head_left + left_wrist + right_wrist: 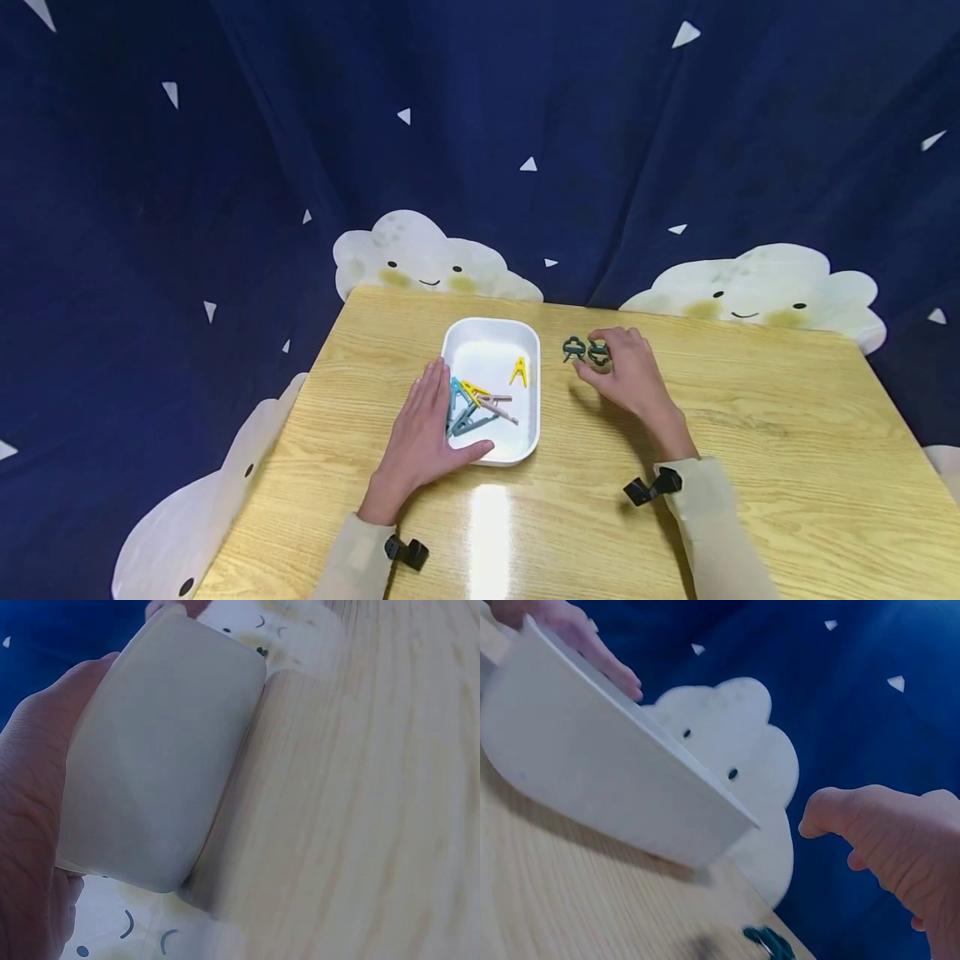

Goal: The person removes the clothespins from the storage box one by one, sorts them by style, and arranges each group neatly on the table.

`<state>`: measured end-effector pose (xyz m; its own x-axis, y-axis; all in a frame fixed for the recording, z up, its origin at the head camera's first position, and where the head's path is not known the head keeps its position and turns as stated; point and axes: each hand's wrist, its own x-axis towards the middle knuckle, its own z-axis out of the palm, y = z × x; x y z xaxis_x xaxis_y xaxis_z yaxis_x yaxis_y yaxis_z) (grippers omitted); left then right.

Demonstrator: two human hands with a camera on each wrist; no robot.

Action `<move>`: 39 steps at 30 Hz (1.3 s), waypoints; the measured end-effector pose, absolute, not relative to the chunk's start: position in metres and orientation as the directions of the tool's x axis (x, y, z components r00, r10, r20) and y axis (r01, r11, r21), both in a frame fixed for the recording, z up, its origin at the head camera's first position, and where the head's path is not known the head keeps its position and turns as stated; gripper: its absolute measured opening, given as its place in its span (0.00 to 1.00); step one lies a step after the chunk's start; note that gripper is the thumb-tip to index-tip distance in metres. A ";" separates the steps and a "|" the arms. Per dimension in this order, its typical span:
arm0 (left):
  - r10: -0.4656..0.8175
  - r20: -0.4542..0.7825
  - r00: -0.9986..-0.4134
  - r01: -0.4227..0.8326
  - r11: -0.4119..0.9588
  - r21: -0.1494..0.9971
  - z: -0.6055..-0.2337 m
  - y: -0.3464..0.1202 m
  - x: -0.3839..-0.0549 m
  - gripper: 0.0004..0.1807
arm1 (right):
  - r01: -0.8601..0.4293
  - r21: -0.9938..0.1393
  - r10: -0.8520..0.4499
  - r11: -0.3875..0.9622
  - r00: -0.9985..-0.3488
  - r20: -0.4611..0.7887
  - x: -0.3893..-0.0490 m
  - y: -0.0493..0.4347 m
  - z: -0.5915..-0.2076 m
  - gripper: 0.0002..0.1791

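Note:
A white plastic box (534,417) stands on the table with several clothes pegs in it: yellow (519,372), blue, pinkish and grey-green. My left hand (423,429) rests along its left rim, fingers straight and thumb spread over the near edge. In the left wrist view, that hand lies against the side of the box (161,757). Right of the box lie two dark green clips with scalloped outlines, one on the left (573,348) and one on the right (598,353). My right hand (626,371) is over the right clip, thumb and index finger apart on either side of it.
The wooden table (787,433) extends to the right and in front of the box. Behind it hangs a dark blue cloth (480,100) with white triangles and smiling clouds. A small black camera is strapped to each wrist.

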<state>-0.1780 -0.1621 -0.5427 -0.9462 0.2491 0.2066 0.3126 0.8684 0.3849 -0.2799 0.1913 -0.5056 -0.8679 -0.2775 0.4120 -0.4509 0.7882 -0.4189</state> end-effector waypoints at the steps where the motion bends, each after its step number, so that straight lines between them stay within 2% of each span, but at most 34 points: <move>1: 0.250 0.207 -0.946 0.313 0.869 0.383 -0.543 -0.162 -0.178 0.75 | -0.458 -0.415 -0.288 0.786 -0.865 0.411 -0.278 0.187 -0.504 0.29; 17: 0.250 0.212 -0.945 0.316 0.865 0.390 -0.543 -0.162 -0.178 0.76 | -0.611 -0.315 -0.518 0.727 -0.788 0.333 -0.262 0.116 -0.499 0.29; 31: 0.253 0.226 -0.941 0.324 0.871 0.371 -0.544 -0.162 -0.179 0.75 | -0.701 -0.304 -0.657 0.645 -0.712 0.247 -0.254 0.076 -0.510 0.28; 39: 0.260 0.247 -0.933 0.338 0.867 0.366 -0.544 -0.163 -0.179 0.75 | -0.714 -0.273 -0.694 0.645 -0.697 0.183 -0.252 0.064 -0.514 0.30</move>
<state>-0.1789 -0.1628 -0.5443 -0.9335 0.2601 0.2470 0.3383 0.8671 0.3656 -0.2517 0.0635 -0.5144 -0.6965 -0.6937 0.1833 -0.7140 0.6448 -0.2729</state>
